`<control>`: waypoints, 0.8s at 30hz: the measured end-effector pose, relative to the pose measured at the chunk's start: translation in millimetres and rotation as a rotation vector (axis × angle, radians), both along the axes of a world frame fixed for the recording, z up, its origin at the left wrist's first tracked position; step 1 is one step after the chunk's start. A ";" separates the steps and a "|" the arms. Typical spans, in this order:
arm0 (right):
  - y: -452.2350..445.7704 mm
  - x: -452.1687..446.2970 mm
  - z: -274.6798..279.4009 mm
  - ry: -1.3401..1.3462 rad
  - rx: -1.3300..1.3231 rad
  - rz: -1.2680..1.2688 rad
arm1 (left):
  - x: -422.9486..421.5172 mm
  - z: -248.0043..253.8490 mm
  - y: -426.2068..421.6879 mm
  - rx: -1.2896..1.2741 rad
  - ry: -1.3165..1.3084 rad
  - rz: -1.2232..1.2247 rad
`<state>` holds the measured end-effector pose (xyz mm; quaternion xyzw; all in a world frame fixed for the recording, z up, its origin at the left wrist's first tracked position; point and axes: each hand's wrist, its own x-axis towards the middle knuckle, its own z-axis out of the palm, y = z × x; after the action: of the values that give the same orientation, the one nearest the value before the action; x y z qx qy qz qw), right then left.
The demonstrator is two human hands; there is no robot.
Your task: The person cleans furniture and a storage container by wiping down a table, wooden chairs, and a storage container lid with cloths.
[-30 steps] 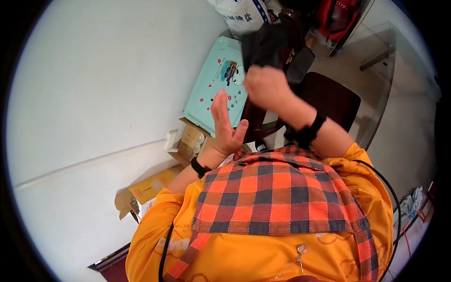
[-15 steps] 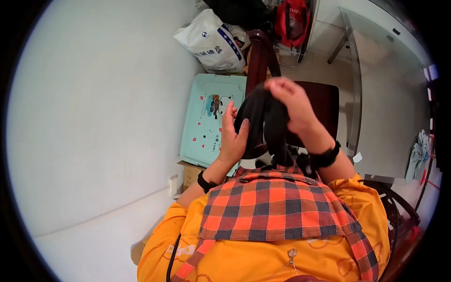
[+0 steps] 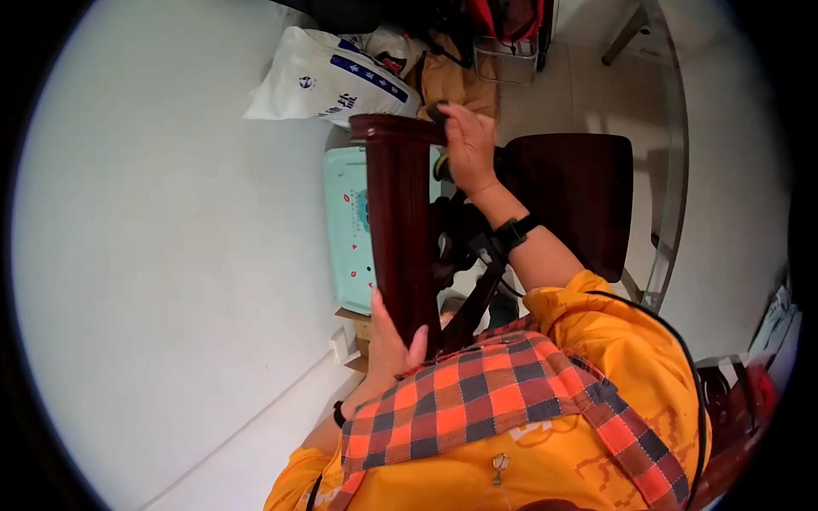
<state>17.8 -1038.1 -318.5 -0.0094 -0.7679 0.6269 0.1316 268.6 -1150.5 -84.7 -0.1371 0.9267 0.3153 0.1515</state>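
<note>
A dark red-brown wooden chair back [image 3: 400,226] stands upright in front of me. My left hand [image 3: 392,353] straddles its near end, thumb on one side and fingers on the other. At the far end, my right hand [image 3: 471,153] curls its fingers at the corner of the chair back, with a small dark piece at the fingertips that I cannot make out. Black straps and cloth [image 3: 464,247] hang beside the chair back, below my right forearm. The chair's dark seat [image 3: 571,200] lies to the right.
A pale green lidded box [image 3: 345,230] stands by the wall at left, partly behind the chair back. Beyond it lie a white printed sack [image 3: 307,77] and a brown bag [image 3: 460,81]. A red bag [image 3: 507,21] sits on a metal cart. A glass-edged table [image 3: 677,170] runs along the right.
The black cloth is no longer held up between my hands. Both hands are now at the chair back, which looks nearer and larger. The view has shifted.
</note>
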 end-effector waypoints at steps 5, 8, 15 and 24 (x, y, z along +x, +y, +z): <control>16.6 6.4 -147.1 -0.717 -0.167 0.112 | 13.4 -15.4 -4.3 0.095 -0.039 0.098; 20.5 -1.5 -189.3 -0.870 -0.429 0.034 | 15.9 -12.5 1.9 0.180 0.004 0.203; 14.6 20.1 -119.6 -0.979 -0.428 -0.214 | 8.2 2.1 10.3 1.175 -0.014 1.548; 6.0 64.6 46.9 -0.185 -0.328 0.002 | 37.2 -21.9 -8.8 0.333 -0.107 0.709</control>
<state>82.4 -1032.2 -271.6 -0.0878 -0.6642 0.7402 0.0565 305.8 -1159.2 -106.7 -0.4386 0.7487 0.4866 0.1016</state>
